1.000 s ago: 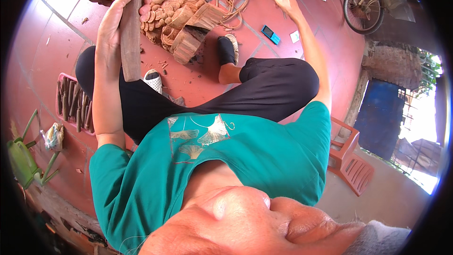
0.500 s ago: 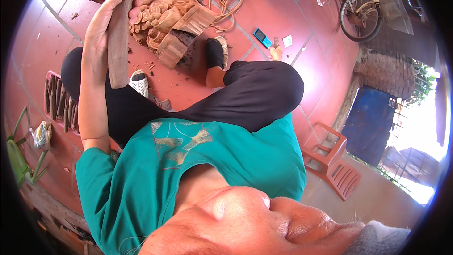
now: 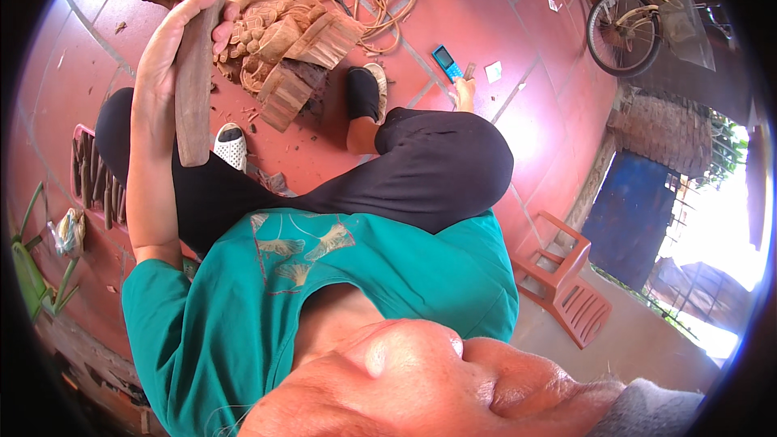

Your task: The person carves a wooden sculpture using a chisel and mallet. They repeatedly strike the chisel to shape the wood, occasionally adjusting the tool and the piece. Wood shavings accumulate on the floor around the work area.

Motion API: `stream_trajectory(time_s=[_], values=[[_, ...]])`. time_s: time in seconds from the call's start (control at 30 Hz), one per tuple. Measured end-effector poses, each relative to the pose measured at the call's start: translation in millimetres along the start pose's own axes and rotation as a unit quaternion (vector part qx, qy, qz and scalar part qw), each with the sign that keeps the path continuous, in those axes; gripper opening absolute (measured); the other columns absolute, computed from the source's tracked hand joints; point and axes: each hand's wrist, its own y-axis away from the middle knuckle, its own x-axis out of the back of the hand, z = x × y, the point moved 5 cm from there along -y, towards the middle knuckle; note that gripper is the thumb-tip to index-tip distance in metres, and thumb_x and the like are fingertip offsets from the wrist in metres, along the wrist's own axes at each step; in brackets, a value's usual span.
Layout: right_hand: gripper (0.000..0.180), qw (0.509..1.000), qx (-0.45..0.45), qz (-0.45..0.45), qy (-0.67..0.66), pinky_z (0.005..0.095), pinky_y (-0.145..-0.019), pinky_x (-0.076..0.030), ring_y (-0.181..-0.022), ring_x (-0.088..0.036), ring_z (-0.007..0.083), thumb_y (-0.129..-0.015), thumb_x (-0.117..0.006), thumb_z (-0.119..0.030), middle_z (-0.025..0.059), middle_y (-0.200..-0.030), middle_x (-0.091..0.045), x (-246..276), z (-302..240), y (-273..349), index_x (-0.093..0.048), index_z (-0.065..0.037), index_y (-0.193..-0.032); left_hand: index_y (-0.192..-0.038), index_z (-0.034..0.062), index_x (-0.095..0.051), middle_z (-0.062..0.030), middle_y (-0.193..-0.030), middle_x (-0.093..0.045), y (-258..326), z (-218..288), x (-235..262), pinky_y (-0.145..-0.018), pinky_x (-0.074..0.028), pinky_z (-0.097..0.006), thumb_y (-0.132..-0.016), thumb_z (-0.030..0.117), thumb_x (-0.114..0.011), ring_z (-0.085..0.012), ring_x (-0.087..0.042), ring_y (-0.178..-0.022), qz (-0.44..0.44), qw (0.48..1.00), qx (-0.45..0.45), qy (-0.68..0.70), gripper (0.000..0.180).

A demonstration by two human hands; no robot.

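Left hand fingers wrap a long wooden mallet, held upright above the carved wood block on the red tiled floor. The forearm rises straight from the elbow. Right hand, mostly hidden behind the knee, pinches a small chisel beside a blue phone.

brown wooden mallet, teal shirt, blue phone

Red tiled floor in bright daylight. A red plastic chair lies tipped near a blue door; a bicycle stands by a brick wall.
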Motion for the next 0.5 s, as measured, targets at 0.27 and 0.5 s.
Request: stream_trajectory(time_s=[0.27,0.5], values=[[0.055,0.995,-0.013,-0.088,-0.041,0.0444,-0.070,-0.058,-0.079,-0.068,0.0200,-0.085,-0.066,-0.007,0.0111,-0.103,-0.068,-9.2,-10.8,26.3,-0.049,-0.006,-0.137,-0.125,-0.0040,-0.056,-0.0060,-0.091,-0.059,-0.7,0.1,-0.6,-0.053,-0.046,-0.020,-0.098,0.026,-0.065,-0.0076,-0.054,-0.064,-0.001,1.000,0.002,-0.024,0.041],[0.048,0.989,0.124,-0.080,0.005,0.0392,-0.072,-0.057,-0.080,-0.070,0.0191,-0.082,-0.064,-0.005,0.0072,-0.097,-0.074,-31.0,-23.8,38.5,-0.063,-0.014,-0.129,-0.127,-0.0041,-0.056,-0.0061,-0.092,-0.059,0.7,-0.2,0.5,-0.053,-0.046,-0.020,-0.098,0.026,-0.065,-0.0077,-0.053,-0.065,0.004,1.000,0.013,-0.016,0.043]])
